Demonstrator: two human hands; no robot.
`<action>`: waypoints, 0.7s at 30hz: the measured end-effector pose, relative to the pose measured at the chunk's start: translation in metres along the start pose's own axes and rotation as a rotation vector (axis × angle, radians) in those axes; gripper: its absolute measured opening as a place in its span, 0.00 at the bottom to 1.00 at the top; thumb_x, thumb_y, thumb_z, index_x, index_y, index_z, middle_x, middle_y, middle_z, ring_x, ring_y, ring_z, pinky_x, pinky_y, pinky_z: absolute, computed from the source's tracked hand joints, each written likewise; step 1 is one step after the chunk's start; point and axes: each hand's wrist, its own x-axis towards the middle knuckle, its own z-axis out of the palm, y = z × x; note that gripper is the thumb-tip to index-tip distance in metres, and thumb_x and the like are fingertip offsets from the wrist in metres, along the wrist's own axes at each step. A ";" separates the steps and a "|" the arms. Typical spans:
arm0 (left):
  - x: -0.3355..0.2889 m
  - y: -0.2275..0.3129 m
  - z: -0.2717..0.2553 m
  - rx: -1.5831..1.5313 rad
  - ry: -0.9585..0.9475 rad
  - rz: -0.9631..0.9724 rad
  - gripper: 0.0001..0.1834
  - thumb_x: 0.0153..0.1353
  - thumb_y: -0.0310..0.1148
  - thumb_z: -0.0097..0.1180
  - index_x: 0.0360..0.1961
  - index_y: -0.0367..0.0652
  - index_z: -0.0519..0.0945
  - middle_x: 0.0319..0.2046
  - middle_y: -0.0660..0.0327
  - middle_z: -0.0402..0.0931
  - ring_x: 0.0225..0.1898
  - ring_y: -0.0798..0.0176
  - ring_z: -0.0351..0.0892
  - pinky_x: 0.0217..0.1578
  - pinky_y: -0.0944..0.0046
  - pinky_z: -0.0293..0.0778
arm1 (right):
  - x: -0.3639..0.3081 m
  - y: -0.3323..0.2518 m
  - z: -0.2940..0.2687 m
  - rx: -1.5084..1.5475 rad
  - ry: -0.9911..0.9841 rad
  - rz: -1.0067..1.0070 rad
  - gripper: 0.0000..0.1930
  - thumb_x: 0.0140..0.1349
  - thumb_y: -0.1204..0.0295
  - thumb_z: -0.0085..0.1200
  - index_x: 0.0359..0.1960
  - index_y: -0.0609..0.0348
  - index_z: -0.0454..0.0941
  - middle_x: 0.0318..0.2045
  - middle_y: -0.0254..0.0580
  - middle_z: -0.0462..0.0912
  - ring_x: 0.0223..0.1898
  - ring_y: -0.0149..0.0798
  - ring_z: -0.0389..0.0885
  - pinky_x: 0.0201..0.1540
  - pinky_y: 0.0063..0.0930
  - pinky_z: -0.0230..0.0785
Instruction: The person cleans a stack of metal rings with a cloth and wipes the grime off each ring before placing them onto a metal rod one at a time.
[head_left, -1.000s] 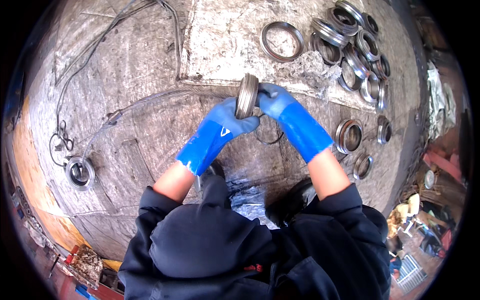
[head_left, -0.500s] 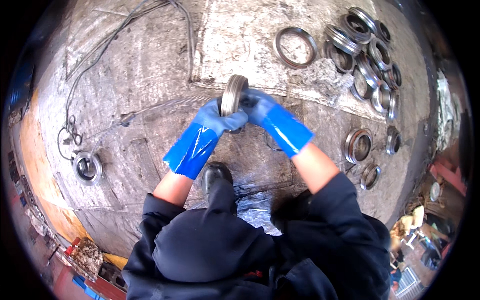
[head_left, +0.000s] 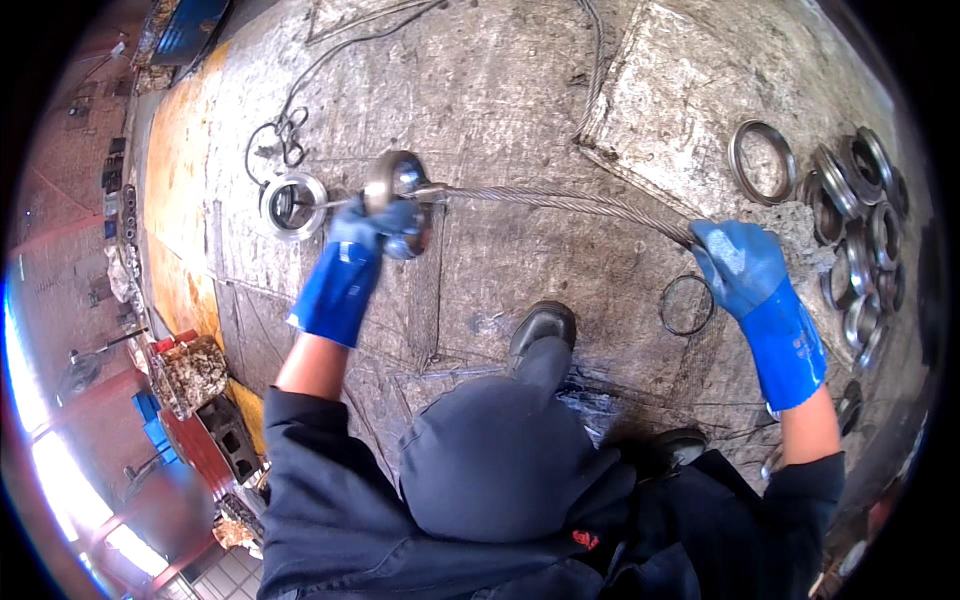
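Note:
My left hand (head_left: 368, 228), in a blue rubber glove, is closed on a thick shiny metal ring (head_left: 393, 175), a little smeared by motion. A steel wire rope (head_left: 540, 197) runs rightward from this ring, seemingly passing through it. At the rope's right end, my right hand (head_left: 738, 268), gloved alike, grips the rope with the fingers wrapped round it; the tip is hidden in the glove. Just left of my left hand, another metal ring (head_left: 293, 206) lies around the rope's far-left end on the floor mat.
Several metal rings (head_left: 858, 250) are piled at the right, beside a larger ring (head_left: 762, 162). A thin ring (head_left: 687, 305) lies below my right hand. Thin dark cable (head_left: 345, 45) loops across the upper left. My boot (head_left: 543, 328) stands on the worn mat (head_left: 490, 270).
My hands have parted: the left has carried the ring leftward along the rope, while the right has let go of the ring and gripped the rope at the right. The view has turned left.

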 end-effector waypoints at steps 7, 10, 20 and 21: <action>0.057 0.069 -0.201 1.064 0.175 0.313 0.21 0.67 0.36 0.57 0.56 0.34 0.79 0.44 0.56 0.83 0.39 0.59 0.81 0.47 0.61 0.75 | -0.036 0.025 0.006 0.331 -0.175 0.254 0.12 0.60 0.72 0.62 0.46 0.50 0.82 0.27 0.44 0.81 0.27 0.48 0.81 0.30 0.41 0.74; 0.066 0.081 -0.221 1.070 0.284 0.333 0.21 0.67 0.36 0.58 0.56 0.34 0.78 0.46 0.56 0.82 0.42 0.59 0.80 0.50 0.61 0.74 | -0.059 0.016 0.052 1.083 -0.094 0.636 0.10 0.58 0.72 0.60 0.43 0.53 0.83 0.29 0.43 0.83 0.28 0.44 0.82 0.31 0.38 0.76; 0.114 0.071 0.106 0.933 -0.348 0.534 0.19 0.68 0.38 0.62 0.56 0.39 0.80 0.48 0.57 0.81 0.49 0.61 0.78 0.54 0.63 0.72 | -0.084 0.001 0.127 0.277 -0.112 0.487 0.08 0.60 0.64 0.58 0.32 0.54 0.78 0.32 0.45 0.84 0.31 0.50 0.85 0.29 0.50 0.73; 0.136 0.058 0.125 0.841 -0.403 0.528 0.17 0.66 0.34 0.64 0.53 0.40 0.82 0.45 0.58 0.83 0.46 0.62 0.80 0.48 0.66 0.76 | -0.074 0.001 0.107 0.348 -0.197 0.486 0.10 0.63 0.63 0.56 0.40 0.54 0.78 0.37 0.46 0.85 0.38 0.51 0.86 0.35 0.53 0.76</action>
